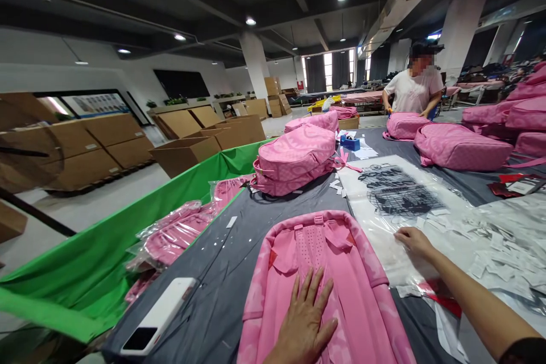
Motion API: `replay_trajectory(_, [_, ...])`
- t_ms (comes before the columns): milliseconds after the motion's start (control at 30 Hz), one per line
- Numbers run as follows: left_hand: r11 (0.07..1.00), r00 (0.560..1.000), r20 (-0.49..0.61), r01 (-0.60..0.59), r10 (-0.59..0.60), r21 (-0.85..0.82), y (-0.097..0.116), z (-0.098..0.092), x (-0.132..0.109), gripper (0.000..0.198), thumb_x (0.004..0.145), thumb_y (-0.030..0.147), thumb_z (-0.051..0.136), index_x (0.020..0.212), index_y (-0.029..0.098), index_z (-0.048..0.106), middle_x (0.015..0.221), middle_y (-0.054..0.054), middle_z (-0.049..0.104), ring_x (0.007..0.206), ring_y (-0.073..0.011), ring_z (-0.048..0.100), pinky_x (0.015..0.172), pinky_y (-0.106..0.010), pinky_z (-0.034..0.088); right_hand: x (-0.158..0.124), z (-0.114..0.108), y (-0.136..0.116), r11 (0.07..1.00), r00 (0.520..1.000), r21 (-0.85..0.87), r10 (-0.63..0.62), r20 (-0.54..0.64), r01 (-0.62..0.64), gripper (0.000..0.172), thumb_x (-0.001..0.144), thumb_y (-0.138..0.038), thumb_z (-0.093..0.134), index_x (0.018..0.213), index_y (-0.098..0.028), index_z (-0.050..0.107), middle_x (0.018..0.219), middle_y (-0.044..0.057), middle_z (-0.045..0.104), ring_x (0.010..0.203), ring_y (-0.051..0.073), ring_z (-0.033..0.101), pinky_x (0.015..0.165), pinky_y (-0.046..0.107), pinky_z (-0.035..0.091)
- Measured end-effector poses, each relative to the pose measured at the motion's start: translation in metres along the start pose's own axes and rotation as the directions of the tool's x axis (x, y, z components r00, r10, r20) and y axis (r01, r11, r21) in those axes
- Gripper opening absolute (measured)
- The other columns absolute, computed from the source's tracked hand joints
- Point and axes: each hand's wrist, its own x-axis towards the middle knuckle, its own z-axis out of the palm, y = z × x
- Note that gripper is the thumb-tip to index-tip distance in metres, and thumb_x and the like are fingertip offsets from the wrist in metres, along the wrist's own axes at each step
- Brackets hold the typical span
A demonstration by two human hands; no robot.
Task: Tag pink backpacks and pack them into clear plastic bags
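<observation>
Our left hand spread wide and flat on the padded back of a pink backpack, our right hand narrow, resting on a clear printed plastic bag just beside it, on a grey-covered table

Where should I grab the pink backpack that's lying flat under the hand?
Take the small pink top loop of the pink backpack, reaching from its far end, over the top edge. The bag lies flat with its padded back up, and the loop sits at the middle of that edge, so it should lift evenly. The left hand rests lower down, away from the loop.
</observation>
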Motion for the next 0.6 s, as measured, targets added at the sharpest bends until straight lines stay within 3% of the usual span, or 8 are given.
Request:
replay_trajectory(167, [0.995, 0.999, 0.038, 0.026, -0.022, -0.094, 0.004, -0.004, 0.001, 0.068, 0.098, 0.055, 0.048, 0.157, 0.04, 0.019, 0.168, -0.003, 0.011, 0.155, -0.037, 0.014, 0.122, -0.067, 0.014, 0.014, -0.018, 0.001, 0.994, 0.991, 0.092, 0.07, -0.112, -0.059, 0.047, 0.083, -0.063, 0.06, 0.07, -0.019, 0.06, 0.059, -0.001, 0.058, 0.054, 0.014, 0.053, 0.055, 0.028, 0.043])
replay_trajectory(300, [0.98, 0.998, 0.046, 0.041, -0.033, -0.192, 0.006, -0.009, 0.001, 0.067, 0.098, 0.058, 0.046, 0.157, 0.042, 0.02, 0.169, 0.0, 0.008, 0.156, -0.0339, 0.007, 0.124, -0.065, 0.006, 0.023, -0.032, -0.014, 0.996, 0.97, 0.068, 0.079, -0.232, -0.065, 0.051, 0.094, -0.066, 0.049, 0.077, -0.019, 0.056, 0.063, -0.003, 0.053, 0.054, 0.011, 0.05, 0.054, 0.026, 0.041])
replay_trajectory(467, [0.957, 0.997, 0.069, 0.053, -0.034, -0.284, 0.013, -0.019, 0.0, 0.068, 0.097, 0.067, 0.037, 0.157, 0.041, 0.019, 0.169, 0.001, 0.006, 0.157, -0.0315, 0.001, 0.125, -0.063, -0.002, 0.022, -0.04, -0.052, 0.997, 0.989, -0.04, -0.07, -0.129, 0.065, 0.052, 0.082, -0.068, 0.059, 0.062, -0.022, 0.05, 0.053, -0.005, 0.048, 0.049, 0.011, 0.042, 0.052, 0.026, 0.035])
replay_trajectory(600, [0.951, 0.997, 0.067, 0.043, -0.023, -0.308, 0.015, -0.025, -0.001, 0.071, 0.095, 0.068, 0.041, 0.158, 0.038, 0.023, 0.169, -0.002, 0.009, 0.156, -0.0327, 0.002, 0.125, -0.063, -0.003, 0.03, -0.055, -0.099, 0.984, 0.97, -0.117, -0.152, -0.187, 0.132, 0.055, 0.072, -0.077, 0.049, 0.053, -0.026, 0.042, 0.048, 0.0, 0.045, 0.05, 0.016, 0.039, 0.051, 0.031, 0.028])
